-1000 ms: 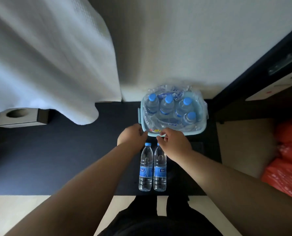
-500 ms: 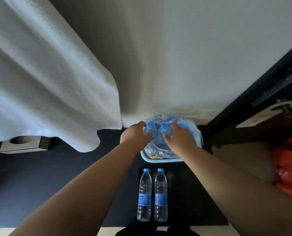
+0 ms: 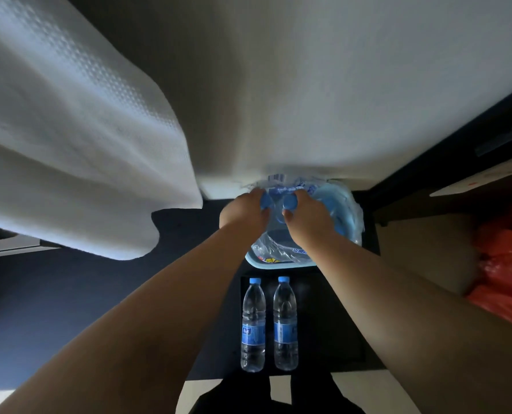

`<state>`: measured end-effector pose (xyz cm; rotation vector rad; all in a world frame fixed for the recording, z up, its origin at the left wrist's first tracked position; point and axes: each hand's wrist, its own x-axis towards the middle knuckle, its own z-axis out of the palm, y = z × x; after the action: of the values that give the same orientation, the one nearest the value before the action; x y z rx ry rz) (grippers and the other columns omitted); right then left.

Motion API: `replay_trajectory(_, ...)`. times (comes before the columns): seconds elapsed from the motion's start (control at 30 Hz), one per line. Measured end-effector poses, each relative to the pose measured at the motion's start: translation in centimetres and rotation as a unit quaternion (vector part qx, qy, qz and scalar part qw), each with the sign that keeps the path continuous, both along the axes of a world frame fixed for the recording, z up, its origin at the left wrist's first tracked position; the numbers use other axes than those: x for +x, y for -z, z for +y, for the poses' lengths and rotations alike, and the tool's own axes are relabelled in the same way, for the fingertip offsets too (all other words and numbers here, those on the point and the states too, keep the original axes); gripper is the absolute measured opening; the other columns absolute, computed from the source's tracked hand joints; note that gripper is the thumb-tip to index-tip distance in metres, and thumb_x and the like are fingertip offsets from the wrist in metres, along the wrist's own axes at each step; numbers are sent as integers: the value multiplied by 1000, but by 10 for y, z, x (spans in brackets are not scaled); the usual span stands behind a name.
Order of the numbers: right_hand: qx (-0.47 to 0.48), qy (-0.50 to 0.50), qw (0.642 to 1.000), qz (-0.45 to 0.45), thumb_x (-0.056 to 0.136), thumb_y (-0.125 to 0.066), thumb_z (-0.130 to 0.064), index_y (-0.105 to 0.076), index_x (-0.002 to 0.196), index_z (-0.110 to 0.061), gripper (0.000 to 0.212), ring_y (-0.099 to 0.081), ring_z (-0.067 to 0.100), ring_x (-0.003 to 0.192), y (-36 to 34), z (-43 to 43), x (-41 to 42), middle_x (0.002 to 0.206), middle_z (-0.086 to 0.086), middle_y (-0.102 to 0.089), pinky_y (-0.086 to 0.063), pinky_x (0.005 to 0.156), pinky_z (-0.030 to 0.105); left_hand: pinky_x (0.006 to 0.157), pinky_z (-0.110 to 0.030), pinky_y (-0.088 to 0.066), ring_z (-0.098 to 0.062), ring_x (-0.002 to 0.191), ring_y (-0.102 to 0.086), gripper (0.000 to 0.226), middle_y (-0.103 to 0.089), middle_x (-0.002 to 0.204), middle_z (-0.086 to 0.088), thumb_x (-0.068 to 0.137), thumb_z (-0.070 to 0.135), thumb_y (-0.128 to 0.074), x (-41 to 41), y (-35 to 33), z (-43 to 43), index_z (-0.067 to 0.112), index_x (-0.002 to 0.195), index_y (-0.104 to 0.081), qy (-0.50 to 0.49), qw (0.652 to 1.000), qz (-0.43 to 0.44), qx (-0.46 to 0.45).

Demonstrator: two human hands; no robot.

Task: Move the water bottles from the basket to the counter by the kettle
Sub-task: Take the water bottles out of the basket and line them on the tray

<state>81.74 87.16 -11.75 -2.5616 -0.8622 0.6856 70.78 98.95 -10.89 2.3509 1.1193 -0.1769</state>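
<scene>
White fabric with a fine woven texture (image 3: 69, 138) fills the upper left of the room, draping down in a broad fold over the dark floor (image 3: 54, 309). Behind it a pale wall (image 3: 323, 85) runs across, meeting a dark frame (image 3: 446, 162) on the right. Lower right, an orange-red plastic bag (image 3: 505, 270) sits slumped against a tan surface (image 3: 422, 252).

Both bare forearms reach forward from the bottom corners toward a pale blue basket (image 3: 278, 265) set against the foot of the wall. The basket is lined with crumpled clear plastic wrap (image 3: 275, 249), which bunches up around the bottles inside.

The left hand (image 3: 243, 213) is curled closed around the neck of a bottle in the basket, its blue cap (image 3: 266, 200) showing between the fingers. Just beside it, the right hand (image 3: 308, 216) is wrapped the same way around a second bottle, whose blue cap (image 3: 289, 201) pokes out by the thumb. Whether either bottle has lifted clear of the basket, I cannot tell; their bodies are hidden by the hands and the wrap.

Nearer the person, two water bottles (image 3: 253, 324) lie side by side on the dark floor just below the basket, caps pointing toward it, blue labels facing up, almost touching each other.
</scene>
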Motion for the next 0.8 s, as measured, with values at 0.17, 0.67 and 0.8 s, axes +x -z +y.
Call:
replay_trajectory(0.17, 46, 13, 999, 2, 99, -65, -28, -57, 123, -17, 27, -68, 32, 89, -4, -3, -4, 95, 8, -73, -56, 68, 41, 54, -29, -46, -23, 69, -61, 22, -69, 87, 5, 89, 37, -54, -2, 1, -4, 35, 110, -60, -7, 1000, -23, -4)
replay_trajectory(0.67, 209, 51, 977, 9, 92, -74, -22, -66, 109, -16, 19, -69, 20, 78, -86, -44, -25, 83, 1, -72, -58, 73, 46, 53, -21, -41, -3, 63, -61, 17, -64, 69, 14, 83, 32, -70, -36, -76, -46, 37, 98, -64, -92, 981, -162, -54)
replay_trajectory(0.8, 249, 45, 967, -14, 91, -78, -25, -66, 107, -18, 20, -66, 14, 71, -113, -60, -25, 81, -4, -70, -56, 65, 39, 55, -21, -42, -3, 63, -60, 16, -64, 67, 15, 82, 34, -71, -37, -106, -61, 37, 96, -65, -95, 977, -190, -35)
